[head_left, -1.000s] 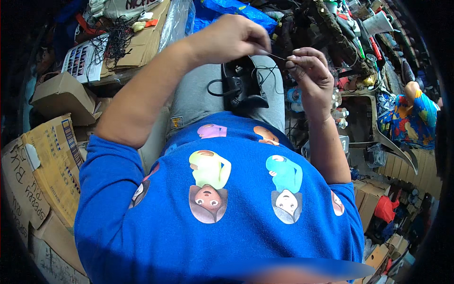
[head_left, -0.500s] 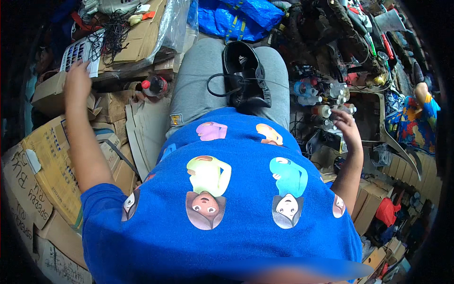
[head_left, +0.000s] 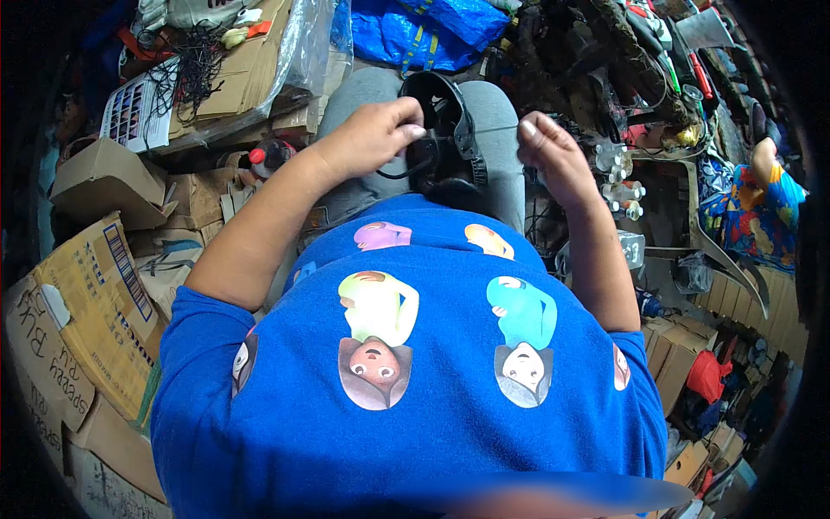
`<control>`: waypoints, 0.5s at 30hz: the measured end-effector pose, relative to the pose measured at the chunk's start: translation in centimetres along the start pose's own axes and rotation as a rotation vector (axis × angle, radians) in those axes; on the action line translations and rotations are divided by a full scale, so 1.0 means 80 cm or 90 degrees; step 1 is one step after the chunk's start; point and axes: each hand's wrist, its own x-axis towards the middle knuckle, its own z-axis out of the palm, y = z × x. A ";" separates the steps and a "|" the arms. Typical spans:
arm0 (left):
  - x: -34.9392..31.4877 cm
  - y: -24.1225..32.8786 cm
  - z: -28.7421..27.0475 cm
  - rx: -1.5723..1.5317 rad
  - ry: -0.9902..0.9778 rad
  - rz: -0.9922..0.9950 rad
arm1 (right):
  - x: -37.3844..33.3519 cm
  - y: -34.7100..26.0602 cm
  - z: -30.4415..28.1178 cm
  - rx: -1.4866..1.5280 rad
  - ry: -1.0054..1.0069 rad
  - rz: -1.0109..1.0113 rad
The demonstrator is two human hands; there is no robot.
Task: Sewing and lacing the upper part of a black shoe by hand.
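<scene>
A black shoe (head_left: 445,169) rests on my lap between my grey-clad thighs, its opening facing up. A black loop of cord or strap (head_left: 402,171) curves out from its left side. Over the shoe's left edge, my left hand (head_left: 385,134) is closed in a pinch. My right hand (head_left: 553,156) is also closed, thumb pressed to the fingers, above my right thigh. A thin dark thread (head_left: 497,130) stretches across the shoe between the two hands; its ends are hidden in my fingers.
Cardboard boxes (head_left: 108,182) crowd the left side, with a red-capped bottle (head_left: 272,157) near my left thigh. A blue bag (head_left: 424,35) lies ahead. Small bottles (head_left: 622,190) stand to the right, near a curved metal bar (head_left: 705,208). Another person's colourful clothing (head_left: 752,212) shows at far right.
Both hands have come inward from wide apart to either side of the shoe. Their fingers, looser before, are now pinched. The shoe stays on my lap.
</scene>
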 end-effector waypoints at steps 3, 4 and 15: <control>-0.002 0.001 -0.005 0.054 -0.003 -0.023 | 0.005 0.007 -0.016 -0.222 0.078 0.012; 0.000 -0.004 -0.008 0.054 -0.002 -0.021 | 0.004 0.018 -0.024 -0.293 0.089 0.024; -0.016 -0.046 -0.031 0.270 0.026 0.087 | -0.056 0.065 -0.091 -0.287 0.187 0.091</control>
